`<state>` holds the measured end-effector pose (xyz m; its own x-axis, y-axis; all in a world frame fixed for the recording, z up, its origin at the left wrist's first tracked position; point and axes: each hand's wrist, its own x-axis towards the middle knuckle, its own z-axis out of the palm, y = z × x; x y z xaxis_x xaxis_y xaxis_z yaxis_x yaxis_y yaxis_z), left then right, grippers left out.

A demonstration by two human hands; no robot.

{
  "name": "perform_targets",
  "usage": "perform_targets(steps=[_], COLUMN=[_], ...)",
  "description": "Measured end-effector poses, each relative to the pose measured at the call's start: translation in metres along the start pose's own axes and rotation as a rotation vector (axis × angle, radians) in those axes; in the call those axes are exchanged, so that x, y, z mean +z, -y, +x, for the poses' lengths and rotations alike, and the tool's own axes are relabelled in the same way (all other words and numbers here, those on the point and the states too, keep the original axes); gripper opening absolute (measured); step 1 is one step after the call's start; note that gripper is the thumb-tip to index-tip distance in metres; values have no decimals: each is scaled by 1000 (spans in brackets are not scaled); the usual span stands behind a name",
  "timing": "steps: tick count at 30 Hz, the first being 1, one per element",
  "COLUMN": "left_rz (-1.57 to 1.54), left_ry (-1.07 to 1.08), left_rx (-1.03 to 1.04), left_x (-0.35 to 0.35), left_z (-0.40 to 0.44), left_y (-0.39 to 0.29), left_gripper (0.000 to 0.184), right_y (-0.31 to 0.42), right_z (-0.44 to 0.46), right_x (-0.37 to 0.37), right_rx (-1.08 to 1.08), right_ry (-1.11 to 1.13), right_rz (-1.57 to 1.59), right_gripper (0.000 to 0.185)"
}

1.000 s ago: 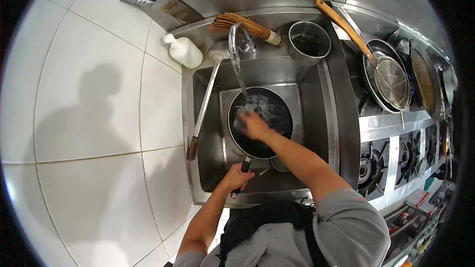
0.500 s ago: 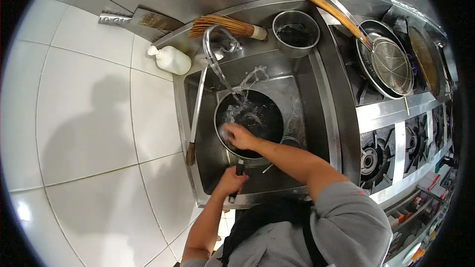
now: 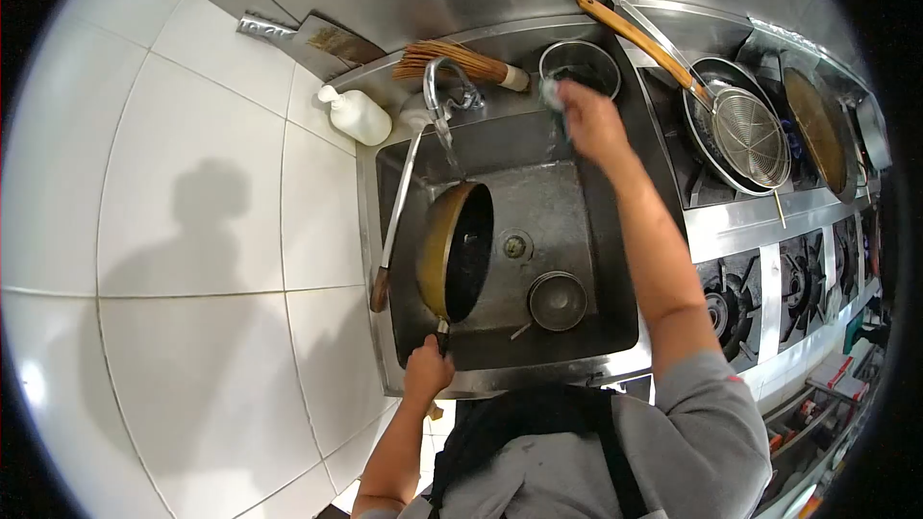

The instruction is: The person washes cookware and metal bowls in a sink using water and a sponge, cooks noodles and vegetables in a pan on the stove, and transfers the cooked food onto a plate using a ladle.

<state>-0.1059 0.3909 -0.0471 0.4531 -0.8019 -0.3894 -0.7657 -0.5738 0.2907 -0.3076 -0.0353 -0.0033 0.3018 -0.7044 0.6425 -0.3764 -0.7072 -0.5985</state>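
My left hand (image 3: 427, 370) is closed around the black handle of a frying pan (image 3: 438, 255). The pan is tipped up on its side in the sink (image 3: 553, 194), its golden outside facing left and its dark inside facing right. Up by the metal pot (image 3: 581, 58) at the sink's back right corner, my right hand (image 3: 593, 125) pinches a small pale, wet scrubbing pad (image 3: 552, 94), blurred by motion. Drips fall below it. Water runs from the faucet (image 3: 435, 96) just behind the pan.
A small round strainer (image 3: 558, 302) lies near the drain (image 3: 515, 246). A long-handled tool (image 3: 399, 216) leans along the left rim. Behind stand a soap bottle (image 3: 358, 117), a bamboo brush (image 3: 457, 62) and a cleaver (image 3: 332, 43). To the right, a wire skimmer (image 3: 750, 137) rests over a pan on the stove.
The pan has gone from lying flat to tipped on its side, and its water is mostly gone. My right hand has moved from inside the pan up to the metal pot.
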Motion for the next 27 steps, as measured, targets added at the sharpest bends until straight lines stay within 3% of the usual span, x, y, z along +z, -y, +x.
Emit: perform_targets(steps=[2,4,5,7,9,11,12,13,14,15,16,17,20,22,26,27], left_rz=[-56,-657,-665,-1080,-1111,-1138,-995,-853,-862,-428,15,75,245,247,170,154], left_ry=[-81,308,296,467,489,512,495,475,468,211,-46,110,92,81,42,33], left_rx=[104,-141,-146,-180,-203,-221,-188,-156,-153,44,225,55,-54,-58,-103,-110], left_x=[-2,-18,-20,-19,-18,-16,-12,-8,0,10,15,-8,-14,-20,-28,-28], left_z=[1,8,7,5,-1,-4,-4,-3,-6,-12,-15,-21,-43,-65,-103,-108], left_y=[6,-3,-6,-14,-20,-18,-14,-10,-3,5,10,-2,19,36,38,39], left_gripper=[21,21,21,20,20,21,21,23,23,23,23,26,22,20,17,17], right_y=[-4,-40,-43,-53,-78,-75,-67,-37,-24,-7,44,56,82,92,85,71], right_z=[42,63,71,85,96,80,75,70,58,41,28,17,9,20,29,36], right_x=[-14,-4,-6,-6,-10,2,4,8,23,52,60,86,142,170,202,204], right_rx=[234,204,198,282,280,236,187,134,1,2,178,100,165,129,46,-257], right_ry=[165,169,101,62,200,102,-10,72,171,188,382,396,433,517,438,229], right_rz=[-215,-267,-207,-222,-337,-505,-670,-722,-625,-380,-211,-70,78,9,-225,-355], right_gripper=[18,12,14,19,26,30,33,39,33,23,16,18,20,22,33,33])
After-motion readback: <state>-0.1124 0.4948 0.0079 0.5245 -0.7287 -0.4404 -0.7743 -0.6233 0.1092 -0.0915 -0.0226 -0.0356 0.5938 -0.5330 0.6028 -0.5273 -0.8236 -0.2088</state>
